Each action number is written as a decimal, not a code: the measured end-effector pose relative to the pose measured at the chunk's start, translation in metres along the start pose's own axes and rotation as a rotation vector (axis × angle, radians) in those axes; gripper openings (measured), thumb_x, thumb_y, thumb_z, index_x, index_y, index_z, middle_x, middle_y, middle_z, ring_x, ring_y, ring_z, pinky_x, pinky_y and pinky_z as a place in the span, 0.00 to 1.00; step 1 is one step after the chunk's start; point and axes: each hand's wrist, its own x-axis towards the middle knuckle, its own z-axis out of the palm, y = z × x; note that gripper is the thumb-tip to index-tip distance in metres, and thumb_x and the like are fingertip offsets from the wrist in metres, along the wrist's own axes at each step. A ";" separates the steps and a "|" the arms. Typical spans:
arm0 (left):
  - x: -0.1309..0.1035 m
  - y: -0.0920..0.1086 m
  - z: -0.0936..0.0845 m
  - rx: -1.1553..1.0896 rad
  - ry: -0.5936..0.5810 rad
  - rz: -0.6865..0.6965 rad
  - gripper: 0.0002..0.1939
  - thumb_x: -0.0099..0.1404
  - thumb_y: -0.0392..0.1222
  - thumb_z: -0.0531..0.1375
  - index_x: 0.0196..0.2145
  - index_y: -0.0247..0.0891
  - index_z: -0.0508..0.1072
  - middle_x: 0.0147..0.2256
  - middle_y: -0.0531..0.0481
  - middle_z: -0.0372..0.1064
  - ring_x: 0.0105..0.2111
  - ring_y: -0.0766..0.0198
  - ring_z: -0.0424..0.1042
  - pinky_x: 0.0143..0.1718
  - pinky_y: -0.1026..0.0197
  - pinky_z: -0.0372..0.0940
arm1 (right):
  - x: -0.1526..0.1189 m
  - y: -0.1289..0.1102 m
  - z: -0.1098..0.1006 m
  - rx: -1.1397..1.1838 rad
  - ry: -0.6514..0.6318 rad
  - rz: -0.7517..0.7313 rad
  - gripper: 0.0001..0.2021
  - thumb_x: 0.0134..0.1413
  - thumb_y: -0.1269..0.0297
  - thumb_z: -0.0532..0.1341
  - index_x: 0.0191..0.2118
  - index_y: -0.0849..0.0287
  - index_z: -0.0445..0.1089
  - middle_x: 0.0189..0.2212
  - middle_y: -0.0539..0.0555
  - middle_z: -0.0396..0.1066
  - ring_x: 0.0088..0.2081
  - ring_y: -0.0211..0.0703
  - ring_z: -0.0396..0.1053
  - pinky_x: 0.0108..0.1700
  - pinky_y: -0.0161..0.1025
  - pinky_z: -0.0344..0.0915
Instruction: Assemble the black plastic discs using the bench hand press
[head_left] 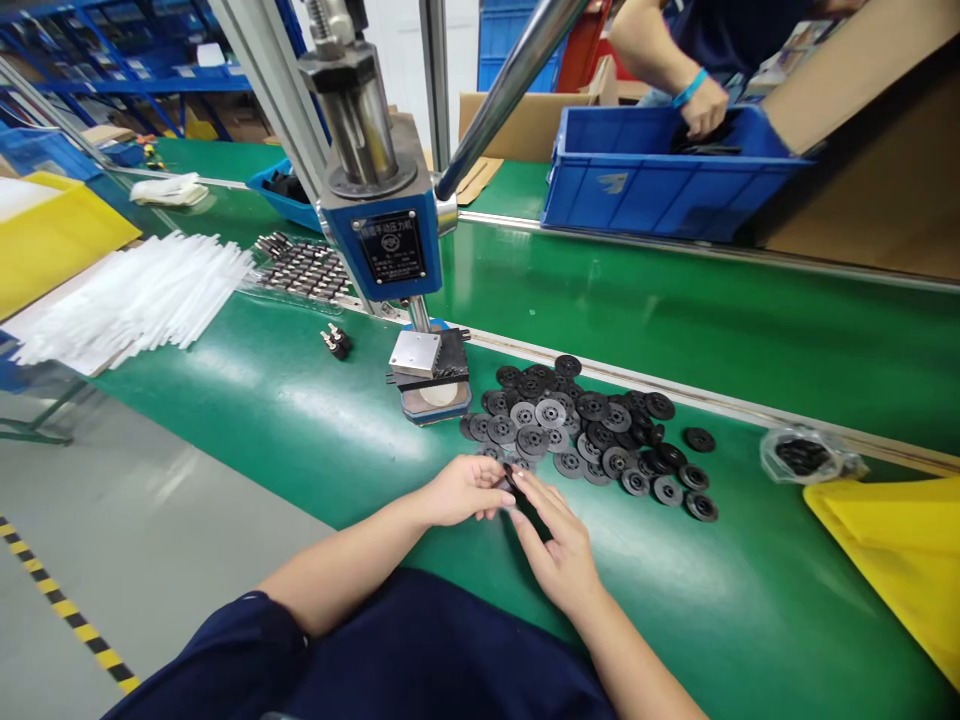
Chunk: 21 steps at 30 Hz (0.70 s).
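Between my two hands, just in front of the pile, is a small black plastic disc point(509, 479), seen nearly edge-on and partly covered by fingers. My left hand point(459, 490) pinches it from the left with thumb and fingers. From the other side, my right hand point(556, 545) closes on its edge with thumb and fingertips. Many similar black ribbed discs point(532, 440) lie spread over the green bench point(360, 420) beyond my hands. Behind my left hand stands a blue manual press point(386, 250), with a metal block point(415, 353) under its ram.
White tubes point(150, 300) and black-and-metal fittings point(304, 270) lie left. A few loose fittings point(336, 341) sit nearer the press. At right are a clear bag of black parts point(806, 455) and a yellow bin point(892, 540). Across, a co-worker's hand point(705, 108) reaches into a blue crate point(660, 195).
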 end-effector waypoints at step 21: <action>0.004 0.003 -0.009 -0.303 -0.023 -0.003 0.22 0.54 0.50 0.68 0.38 0.32 0.67 0.35 0.43 0.74 0.23 0.68 0.72 0.22 0.66 0.63 | -0.020 0.067 -0.086 -0.896 0.426 0.189 0.13 0.63 0.61 0.56 0.46 0.59 0.73 0.47 0.59 0.73 0.51 0.59 0.66 0.54 0.58 0.55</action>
